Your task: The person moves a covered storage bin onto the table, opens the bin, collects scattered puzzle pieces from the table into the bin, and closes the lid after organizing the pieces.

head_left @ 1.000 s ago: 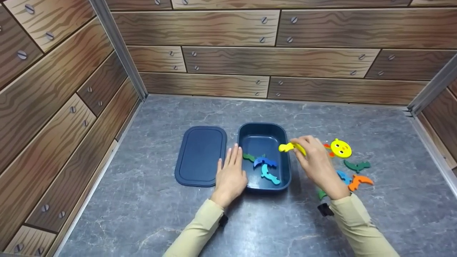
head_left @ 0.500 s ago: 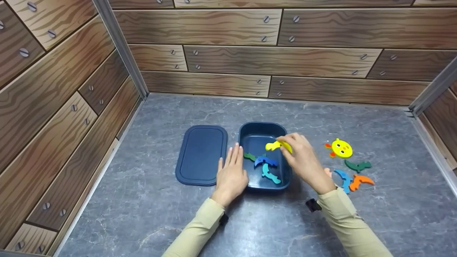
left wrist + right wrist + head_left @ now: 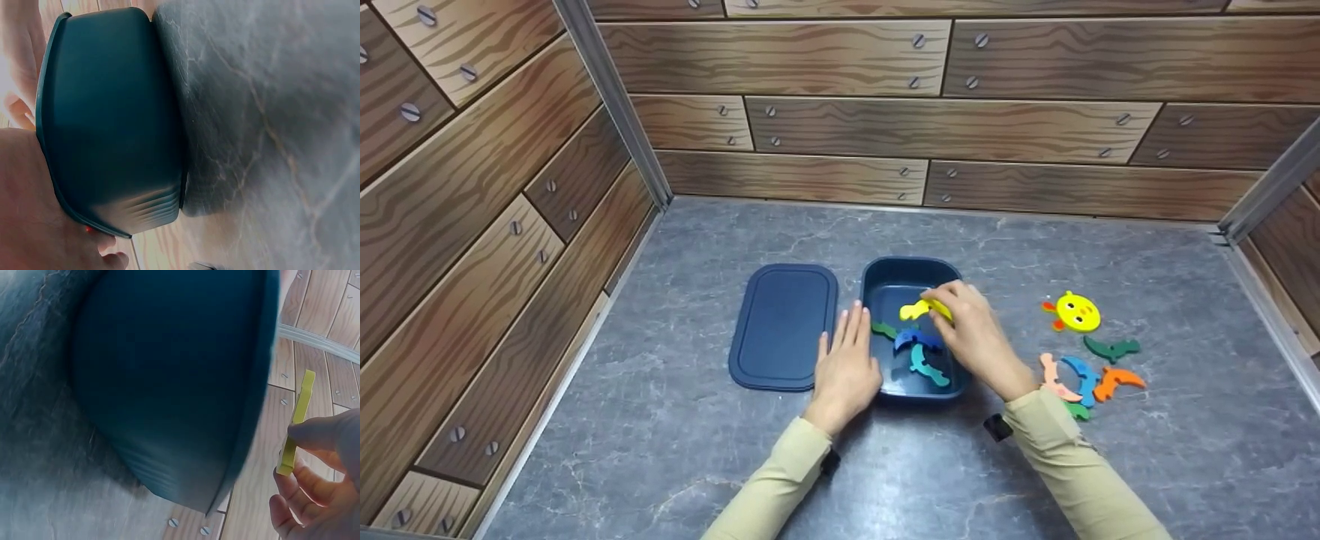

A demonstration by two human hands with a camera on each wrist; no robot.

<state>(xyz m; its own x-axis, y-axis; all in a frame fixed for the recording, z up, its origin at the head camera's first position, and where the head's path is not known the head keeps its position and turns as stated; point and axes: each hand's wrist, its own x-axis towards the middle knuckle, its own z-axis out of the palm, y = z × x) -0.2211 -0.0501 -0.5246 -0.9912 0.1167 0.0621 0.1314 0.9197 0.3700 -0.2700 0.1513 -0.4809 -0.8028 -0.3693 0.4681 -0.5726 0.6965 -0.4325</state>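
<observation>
In the head view, my right hand (image 3: 976,336) pinches a flat yellow crescent-shaped toy piece (image 3: 913,310) over the open dark blue box (image 3: 911,262). The right wrist view shows that yellow piece (image 3: 302,402) between thumb and fingers, above rim level. My left hand (image 3: 846,379) lies with straight fingers along the box's left rim. From the left wrist, the box's outer wall (image 3: 112,112) fills much of the view. Inside the box lie a green piece (image 3: 884,329), a dark blue piece (image 3: 913,340) and a turquoise piece (image 3: 928,367).
A dark blue lid (image 3: 784,330) lies left of the box. To the right are a round yellow face piece (image 3: 1078,312), a dark green piece (image 3: 1112,349), an orange piece (image 3: 1119,381), a blue piece (image 3: 1085,379), a pink piece (image 3: 1056,382) and a green piece (image 3: 1078,411).
My right hand has carried the yellow piece left, from the box's right rim to over its inside. The pink piece has come into sight. My left hand stays in place.
</observation>
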